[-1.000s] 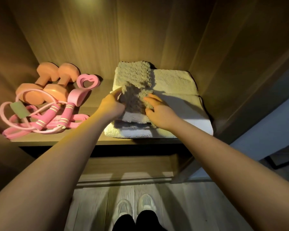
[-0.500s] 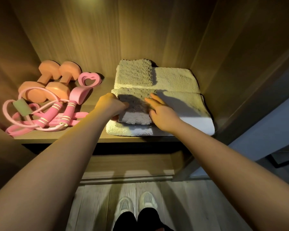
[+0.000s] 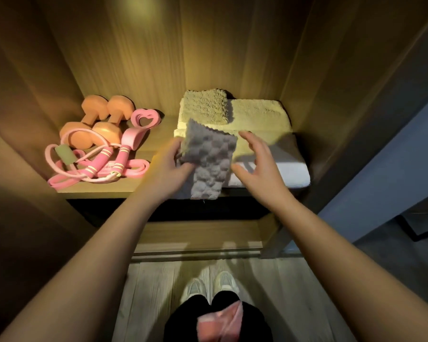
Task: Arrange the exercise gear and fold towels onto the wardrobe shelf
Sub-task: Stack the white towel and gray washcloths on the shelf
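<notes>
Left hand (image 3: pixel 169 166) pinches the grey towel (image 3: pixel 210 156) by its left edge. Towel hangs tilted to the right of that grip, one corner pointing up and far, its lower end dangling past the near edge of the shelf (image 3: pixel 156 139). Right hand (image 3: pixel 257 164) is loose, fingers spread, just right of the towel; whether it touches, cannot tell.

Head view, left to right: two orange dumbbells (image 3: pixel 101 117) at far left, a pink heart-shaped ring (image 3: pixel 146 118) beside them, a pink skipping rope (image 3: pixel 104 161) and pink band (image 3: pixel 131 171) tangled nearer. Right half: large folded towel (image 3: pixel 265 114) lying flat, smaller folded towel (image 3: pixel 204 108) on its far-left corner. Grey towel is held above the near-left part of this stack. Pale shoes (image 3: pixel 208 285) on the floor below.
</notes>
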